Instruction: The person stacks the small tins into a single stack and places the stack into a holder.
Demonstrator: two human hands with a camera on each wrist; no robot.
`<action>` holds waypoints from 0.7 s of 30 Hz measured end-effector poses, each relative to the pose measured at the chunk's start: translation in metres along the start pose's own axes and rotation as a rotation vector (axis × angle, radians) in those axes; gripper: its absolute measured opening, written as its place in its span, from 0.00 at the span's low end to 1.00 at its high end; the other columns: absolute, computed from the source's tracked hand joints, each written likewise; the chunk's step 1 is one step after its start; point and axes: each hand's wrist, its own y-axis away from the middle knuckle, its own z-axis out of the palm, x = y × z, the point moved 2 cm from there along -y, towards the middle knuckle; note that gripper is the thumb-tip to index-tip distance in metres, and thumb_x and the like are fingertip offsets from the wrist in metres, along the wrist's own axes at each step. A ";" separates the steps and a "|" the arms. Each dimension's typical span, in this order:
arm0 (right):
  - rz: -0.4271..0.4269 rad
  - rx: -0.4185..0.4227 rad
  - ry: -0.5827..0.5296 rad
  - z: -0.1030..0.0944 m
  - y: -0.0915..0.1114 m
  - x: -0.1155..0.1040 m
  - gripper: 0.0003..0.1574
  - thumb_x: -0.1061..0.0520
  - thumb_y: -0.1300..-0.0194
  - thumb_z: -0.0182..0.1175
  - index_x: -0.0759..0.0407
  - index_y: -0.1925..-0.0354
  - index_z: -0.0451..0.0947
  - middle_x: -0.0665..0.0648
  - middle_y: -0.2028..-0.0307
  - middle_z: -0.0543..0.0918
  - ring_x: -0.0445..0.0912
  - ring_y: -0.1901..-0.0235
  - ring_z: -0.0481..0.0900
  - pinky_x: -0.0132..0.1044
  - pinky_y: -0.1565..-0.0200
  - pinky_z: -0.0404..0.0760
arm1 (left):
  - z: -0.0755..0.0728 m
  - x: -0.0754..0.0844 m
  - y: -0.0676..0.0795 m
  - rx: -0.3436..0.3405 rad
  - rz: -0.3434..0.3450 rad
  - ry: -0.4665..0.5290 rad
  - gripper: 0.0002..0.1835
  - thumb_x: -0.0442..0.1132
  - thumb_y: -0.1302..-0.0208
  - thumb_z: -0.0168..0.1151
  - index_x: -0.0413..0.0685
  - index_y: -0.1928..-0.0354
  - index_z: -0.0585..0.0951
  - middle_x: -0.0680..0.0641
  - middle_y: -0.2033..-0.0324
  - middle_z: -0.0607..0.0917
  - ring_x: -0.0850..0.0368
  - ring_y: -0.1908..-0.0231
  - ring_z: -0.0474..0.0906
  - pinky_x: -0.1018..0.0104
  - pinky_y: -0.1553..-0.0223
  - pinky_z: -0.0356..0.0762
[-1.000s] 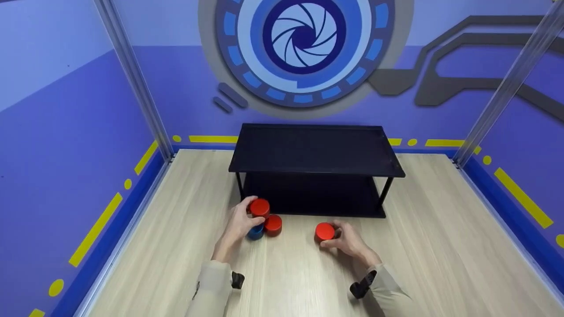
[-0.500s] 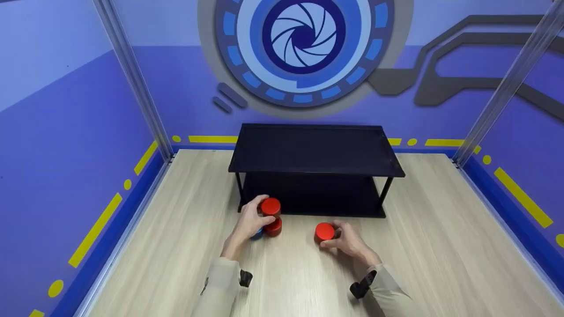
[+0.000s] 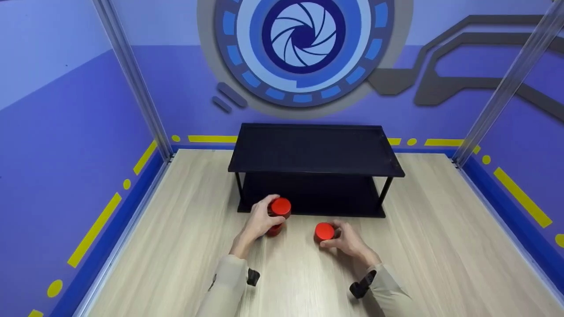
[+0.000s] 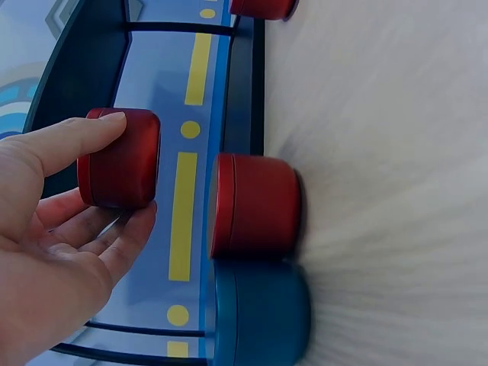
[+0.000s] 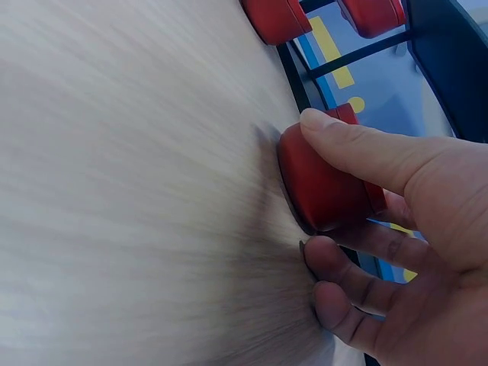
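My left hand [image 3: 260, 221] grips a small round red tin [image 3: 281, 206] between thumb and fingers. In the left wrist view this tin is up off the table, apart from the things below it. Under it stand a second red tin [image 4: 259, 207] and a blue tin [image 4: 263, 316], side by side and touching. The head view shows only part of that second red tin, and the blue one is hidden by my left hand. Farther right, my right hand [image 3: 351, 241] holds a third red tin [image 3: 324, 231] by its sides, near the table surface.
Just behind the tins stands a black two-tier shelf [image 3: 317, 149], with an open lower level [image 3: 326, 196] facing me. The wooden table [image 3: 440, 246] extends to both sides, bounded by blue printed walls [image 3: 66, 145] and metal corner posts.
My left hand has moved right with its red tin, passing from above the blue tin to above and slightly beyond the standing red one. The right hand and its tin stay put.
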 end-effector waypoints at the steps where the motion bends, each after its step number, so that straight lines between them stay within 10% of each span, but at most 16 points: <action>1: 0.003 0.002 0.001 0.000 0.000 0.000 0.37 0.56 0.57 0.78 0.66 0.48 0.77 0.59 0.59 0.84 0.45 0.63 0.76 0.33 0.60 0.71 | 0.001 0.001 0.000 -0.004 0.000 -0.001 0.35 0.33 0.54 0.74 0.41 0.40 0.74 0.38 0.47 0.81 0.44 0.48 0.78 0.49 0.45 0.75; 21: -0.016 -0.014 -0.016 0.000 -0.001 0.000 0.38 0.56 0.57 0.77 0.65 0.46 0.77 0.58 0.58 0.84 0.46 0.63 0.77 0.30 0.60 0.72 | 0.032 0.021 -0.006 -0.085 -0.016 0.035 0.34 0.32 0.50 0.73 0.41 0.38 0.72 0.39 0.44 0.79 0.47 0.46 0.78 0.52 0.44 0.76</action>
